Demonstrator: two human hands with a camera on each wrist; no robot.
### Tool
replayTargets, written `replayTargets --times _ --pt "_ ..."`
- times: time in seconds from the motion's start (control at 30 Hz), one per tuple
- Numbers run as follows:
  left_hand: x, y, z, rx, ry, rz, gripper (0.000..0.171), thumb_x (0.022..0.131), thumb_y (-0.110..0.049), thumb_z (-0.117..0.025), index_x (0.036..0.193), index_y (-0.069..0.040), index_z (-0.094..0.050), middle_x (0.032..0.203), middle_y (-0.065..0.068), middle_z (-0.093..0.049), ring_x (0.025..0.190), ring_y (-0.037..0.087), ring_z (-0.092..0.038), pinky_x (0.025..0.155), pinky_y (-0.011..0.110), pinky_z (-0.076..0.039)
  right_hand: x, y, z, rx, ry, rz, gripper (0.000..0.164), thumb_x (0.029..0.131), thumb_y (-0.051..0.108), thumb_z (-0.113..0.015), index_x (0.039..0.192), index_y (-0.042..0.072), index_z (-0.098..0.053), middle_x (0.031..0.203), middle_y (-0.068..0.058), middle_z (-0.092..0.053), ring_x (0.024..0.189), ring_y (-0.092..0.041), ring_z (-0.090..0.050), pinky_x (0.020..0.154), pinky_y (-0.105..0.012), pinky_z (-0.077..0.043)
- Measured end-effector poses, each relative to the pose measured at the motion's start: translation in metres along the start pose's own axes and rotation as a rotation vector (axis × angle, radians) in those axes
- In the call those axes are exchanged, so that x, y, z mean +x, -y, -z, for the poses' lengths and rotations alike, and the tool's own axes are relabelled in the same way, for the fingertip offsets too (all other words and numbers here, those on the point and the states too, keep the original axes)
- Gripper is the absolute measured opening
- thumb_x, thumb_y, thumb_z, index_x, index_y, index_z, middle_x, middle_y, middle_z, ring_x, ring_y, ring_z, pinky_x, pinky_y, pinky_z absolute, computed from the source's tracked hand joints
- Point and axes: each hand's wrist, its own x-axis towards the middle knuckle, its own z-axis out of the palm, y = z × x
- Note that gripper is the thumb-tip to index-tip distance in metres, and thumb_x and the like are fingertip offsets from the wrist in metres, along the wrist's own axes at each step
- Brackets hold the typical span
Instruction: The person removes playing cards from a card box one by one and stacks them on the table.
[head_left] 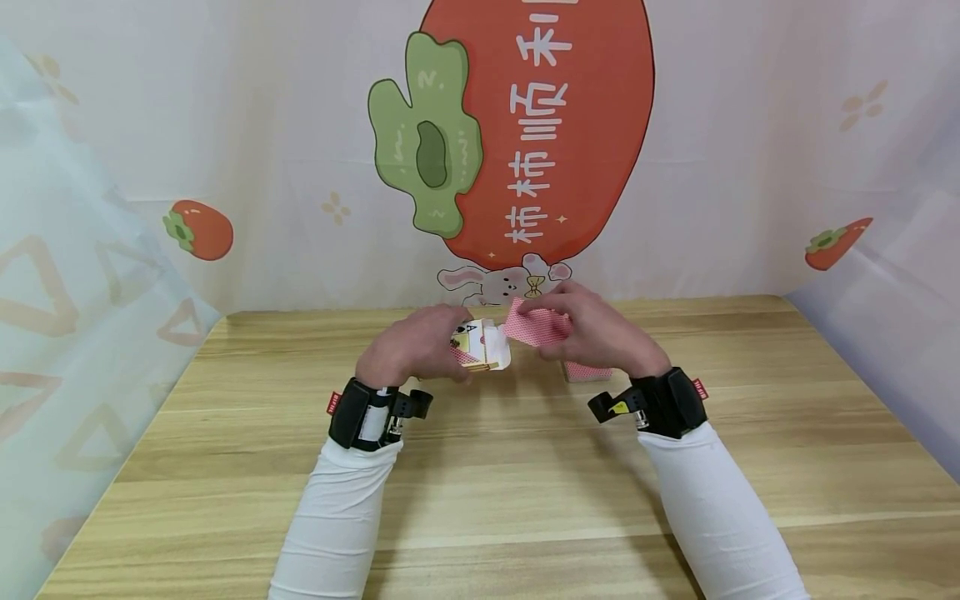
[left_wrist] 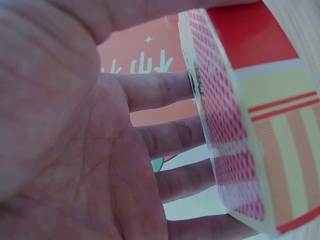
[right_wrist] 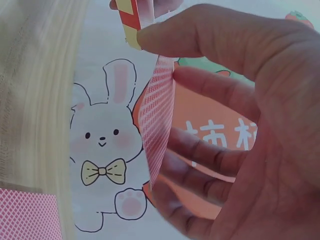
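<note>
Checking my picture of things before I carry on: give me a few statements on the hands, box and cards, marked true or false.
1. The left hand holds the box. True.
2. A red-patterned stack lies on the table. True.
3. In the head view, the stack is left of the box. False: it is to the right.
4. The right hand holds a card. True.
5. The side of the card facing the head camera is plain blue. False: it is red and white, patterned.
</note>
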Motion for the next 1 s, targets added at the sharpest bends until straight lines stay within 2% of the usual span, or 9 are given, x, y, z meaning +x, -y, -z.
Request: replayTargets --times 0.2,0.4,0.5,0.67,0.9,1.0 --pt "-0.001 0.001 0.001 0.003 0.004 -0.016 0.061 0.074 -0.019 -0.090 0.125 -0.005 -0.060 0.106 0.006 -0.062 0.097 0.024 -0.056 0.081 0.038 -0.049 0.000 -0.002 0.000 -0.018 -0.020 -0.083 0.055 0.082 0.016 -0.083 0.135 0.016 -0.065 0.118 -0.013 -0.055 0.102 -0.027 -0.049 0.076 -0.039 -0.047" --pt "-0.001 0.001 0.001 -0.005 0.011 -0.001 0.061 0.074 -0.020 -0.090 0.125 -0.006 -0.060 0.106 0.005 -0.062 0.096 0.024 -0.056 0.080 0.037 -0.049 0.002 -0.005 -0.002 -0.062 -0.051 -0.158 0.056 0.083 0.023 -0.084 0.135 0.013 -0.064 0.102 -0.011 -0.058 0.101 -0.027 -0.048 0.073 -0.039 -0.047" --pt "-0.001 0.000 0.001 0.001 0.011 0.001 0.062 0.074 -0.020 -0.090 0.127 -0.006 -0.059 0.107 0.005 -0.062 0.097 0.024 -0.056 0.081 0.037 -0.049 0.003 -0.006 -0.003 -0.077 -0.056 -0.208 0.058 0.083 0.025 -0.084 0.135 0.011 -0.063 0.100 -0.011 -0.059 0.099 -0.027 -0.049 0.072 -0.039 -0.046" --pt "-0.001 0.000 0.000 0.014 0.006 -0.004 0.064 0.073 -0.019 -0.090 0.127 -0.006 -0.059 0.107 0.005 -0.062 0.098 0.024 -0.056 0.083 0.037 -0.049 0.002 -0.007 -0.004 -0.085 -0.063 -0.311 0.060 0.085 0.030 -0.082 0.137 0.010 -0.062 0.103 -0.013 -0.061 0.099 -0.028 -0.052 0.074 -0.042 -0.048" --pt "-0.002 0.001 0.001 0.005 0.007 -0.014 0.063 0.073 -0.019 -0.089 0.126 -0.005 -0.059 0.107 0.005 -0.062 0.097 0.024 -0.056 0.081 0.037 -0.049 0.001 -0.009 -0.005 -0.105 -0.058 -0.416 0.059 0.088 0.036 -0.078 0.137 0.009 -0.061 0.120 -0.016 -0.062 0.116 -0.033 -0.050 0.091 -0.051 -0.047" --pt "-0.001 0.001 0.001 0.004 0.006 -0.017 0.062 0.073 -0.018 -0.089 0.125 -0.006 -0.060 0.106 0.005 -0.062 0.096 0.023 -0.056 0.081 0.036 -0.049 0.001 -0.010 -0.005 -0.114 -0.044 -0.466 0.058 0.088 0.037 -0.077 0.136 0.008 -0.061 0.124 -0.015 -0.060 0.119 -0.034 -0.048 0.093 -0.053 -0.046"
